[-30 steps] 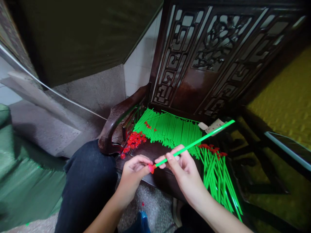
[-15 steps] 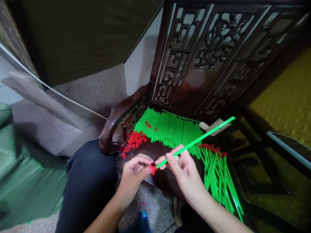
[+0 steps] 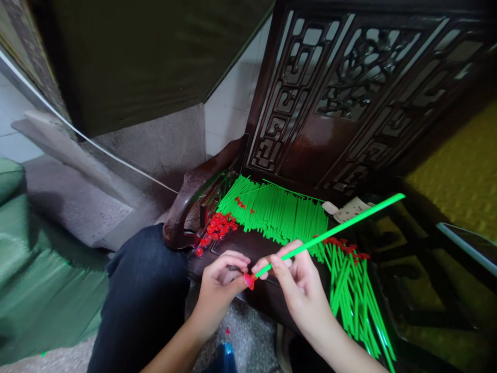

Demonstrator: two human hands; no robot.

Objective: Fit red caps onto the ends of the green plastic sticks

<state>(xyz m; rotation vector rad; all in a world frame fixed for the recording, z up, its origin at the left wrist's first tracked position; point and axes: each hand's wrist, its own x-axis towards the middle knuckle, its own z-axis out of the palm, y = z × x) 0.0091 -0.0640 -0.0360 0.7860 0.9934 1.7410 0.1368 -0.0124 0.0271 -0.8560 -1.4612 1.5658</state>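
Note:
My right hand (image 3: 301,282) pinches a long green stick (image 3: 334,230) near its lower end, the stick slanting up to the right. A small red cap (image 3: 249,280) sits on that lower end, and my left hand (image 3: 219,287) has its fingers closed around the cap. Behind the hands, on the dark wooden seat (image 3: 248,243), lies a wide pile of plain green sticks (image 3: 277,210). A heap of loose red caps (image 3: 217,226) lies at the seat's left. To the right lies a bundle of green sticks with red caps fitted (image 3: 351,282).
The carved dark wooden chair back (image 3: 334,98) rises behind the seat, with a curved armrest (image 3: 194,199) at the left. My knee in dark trousers (image 3: 143,290) is at the lower left. A white object (image 3: 351,210) lies at the seat's back right. Green fabric (image 3: 39,280) covers the far left.
The view shifted slightly, so everything sits a little further right and lower. Both hands keep their grip on the stick and cap, the stick's far tip now further right.

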